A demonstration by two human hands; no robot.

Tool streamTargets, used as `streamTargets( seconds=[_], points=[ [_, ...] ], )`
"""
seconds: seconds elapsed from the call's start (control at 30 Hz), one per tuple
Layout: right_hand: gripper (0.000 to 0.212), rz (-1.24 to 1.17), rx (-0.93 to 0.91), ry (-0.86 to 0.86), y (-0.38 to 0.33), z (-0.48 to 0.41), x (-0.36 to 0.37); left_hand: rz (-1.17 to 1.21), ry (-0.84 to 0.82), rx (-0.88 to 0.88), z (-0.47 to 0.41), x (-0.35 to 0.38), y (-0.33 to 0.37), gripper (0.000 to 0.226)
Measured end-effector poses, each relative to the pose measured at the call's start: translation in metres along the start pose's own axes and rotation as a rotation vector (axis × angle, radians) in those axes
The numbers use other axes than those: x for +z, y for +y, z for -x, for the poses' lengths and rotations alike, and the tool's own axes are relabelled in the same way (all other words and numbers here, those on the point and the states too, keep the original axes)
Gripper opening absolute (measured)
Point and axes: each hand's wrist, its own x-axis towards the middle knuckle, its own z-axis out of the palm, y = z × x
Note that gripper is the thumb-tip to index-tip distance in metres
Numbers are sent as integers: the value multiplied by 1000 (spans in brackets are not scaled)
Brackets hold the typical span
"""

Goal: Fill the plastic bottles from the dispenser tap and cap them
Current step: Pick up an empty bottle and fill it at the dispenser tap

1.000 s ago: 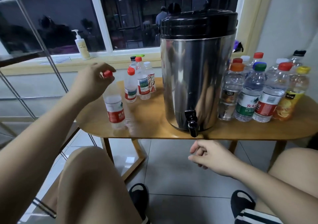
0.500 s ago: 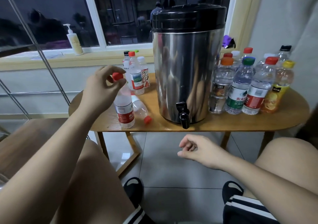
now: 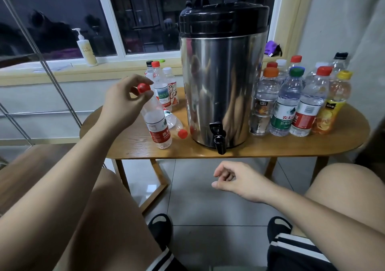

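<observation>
Head view: left hand (image 3: 125, 97) pinches the red cap (image 3: 143, 87) of a tilted clear plastic bottle with red label (image 3: 157, 125), base on the oval wooden table (image 3: 291, 147). Behind it a second red-capped clear bottle (image 3: 175, 126) lies on its side, crowding the spot left of the steel cylindrical dispenser (image 3: 220, 83). Its black tap (image 3: 218, 137) overhangs the table edge. Right hand (image 3: 239, 179) is loosely curled, empty, below the tap. Mixed-cap bottles cluster (image 3: 295, 102) right. Grey tiled floor (image 3: 208, 208), dark window (image 3: 141, 16).

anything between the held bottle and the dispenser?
Head view: a red-capped bottle lies on its side between the upright bottle under the left hand and the dispenser.
</observation>
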Motion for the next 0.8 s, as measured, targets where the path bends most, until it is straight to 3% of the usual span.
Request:
streamTargets(
  seconds=[0.13, 0.2, 0.33, 0.4, 0.6, 0.8],
  points=[
    [31, -25, 3, 2, -4, 2, -1, 23, -22, -3, 5, -10, 11, 21],
    [43, -54, -6, 6, -5, 4, 0, 56, -62, -4, 11, -18, 21, 22],
    [101, -32, -33, -51, -12, 6, 2, 61, -268, -6, 33, -25, 41, 25],
    [117, -43, -33, -85, -14, 7, 3, 115, -379, -41, 49, -19, 49, 25],
    [89, -82, -67, -149, -24, 16, 2, 267, -581, -120, 93, 36, 49, 30],
    [55, 13, 51, -185, -19, 17, -5, 294, -689, -107, 112, 64, 37, 27]
  ],
)
